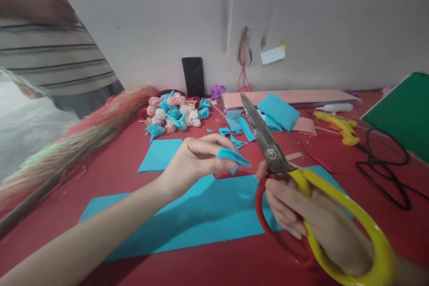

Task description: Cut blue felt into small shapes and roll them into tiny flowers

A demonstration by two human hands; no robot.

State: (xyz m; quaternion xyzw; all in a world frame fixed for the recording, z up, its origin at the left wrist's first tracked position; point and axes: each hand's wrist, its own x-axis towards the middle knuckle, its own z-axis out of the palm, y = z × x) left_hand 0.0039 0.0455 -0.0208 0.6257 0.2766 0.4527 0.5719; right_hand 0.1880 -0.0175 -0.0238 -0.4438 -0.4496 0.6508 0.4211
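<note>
Foreground, right: I had my right hand (321,228) closed on the large scissors (271,154), its fingers around the red and yellow handles. The metal blades pointed up and away, slightly to the left; whether they were fully together I could not tell. Foreground, center: beneath both hands, the long blue sheet (201,219) lay flat across the red table surface (214,270). Above it, I kept the thumb and fingers of my left hand (191,165) pinched together on the folded blue piece (231,156), its pointed end toward the scissors and apart from them. The two hands were apart.

Middle ground: the blue square (160,155) lay left of center, behind my left forearm, and blue scraps (237,142) were scattered beyond my fingertips. At right were the black cord (382,167) and the yellow glue gun (338,126); at left, the fringed bundle (67,152) ran diagonally. Blue, pink and white paper flowers (174,112) formed a heap, with the folded blue paper (279,111) farther right.

Background: the long pink stack (288,97) lay near the pale wall (150,22), against which the dark phone (193,77) stood upright. A person in a striped shirt (50,53) was at upper left.
</note>
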